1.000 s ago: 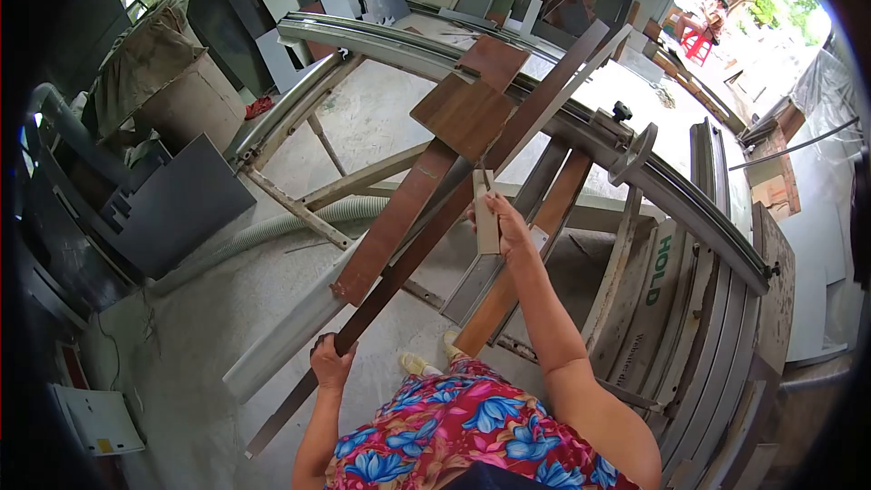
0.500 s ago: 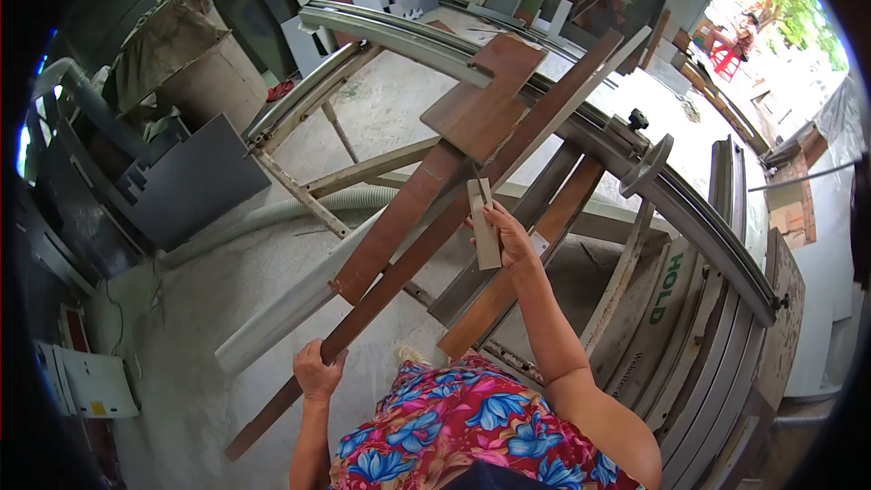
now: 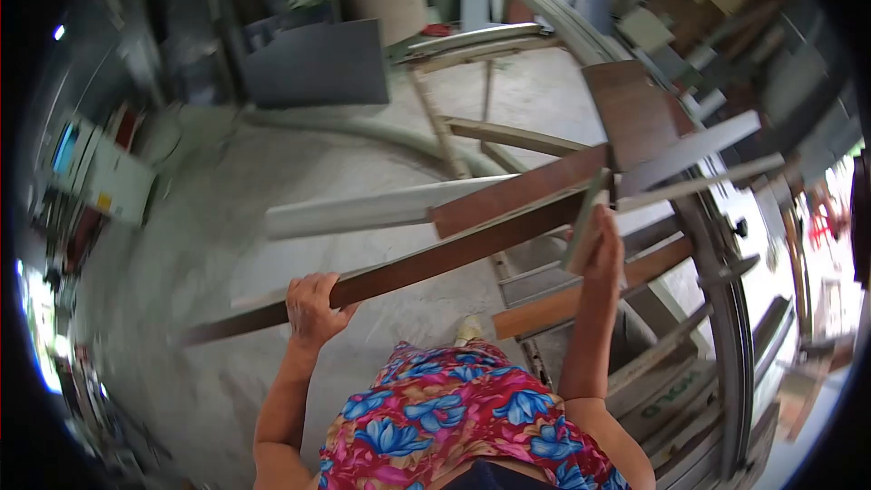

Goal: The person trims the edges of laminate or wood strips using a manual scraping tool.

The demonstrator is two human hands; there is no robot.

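My left hand (image 3: 314, 310) is wrapped around a long brown wooden strip (image 3: 445, 260) near its left end. The strip slants up to the right across the frame, its near end smeared by motion. A short pale wooden strip (image 3: 583, 227) is gripped in my right hand (image 3: 606, 243), upright against the right part of the long strip. Just behind, a reddish-brown board (image 3: 522, 191) lies along the long strip. Beyond my right hand, a wide brown panel (image 3: 626, 113) rests on the metal frame.
A white plank (image 3: 363, 211) sticks out leftward at mid-height. Wooden frame bars (image 3: 517, 133) and a hose (image 3: 363, 127) lie beyond it. A machine rail (image 3: 726, 327) runs down the right side. Dark grey board (image 3: 318, 68) leans at the back; a white box (image 3: 118, 177) stands left.
My view has swung left, so the surroundings shift rightward. The long strip has turned to a flatter slant, still in my left hand. My right hand keeps the short strip, now seen more edge-on.
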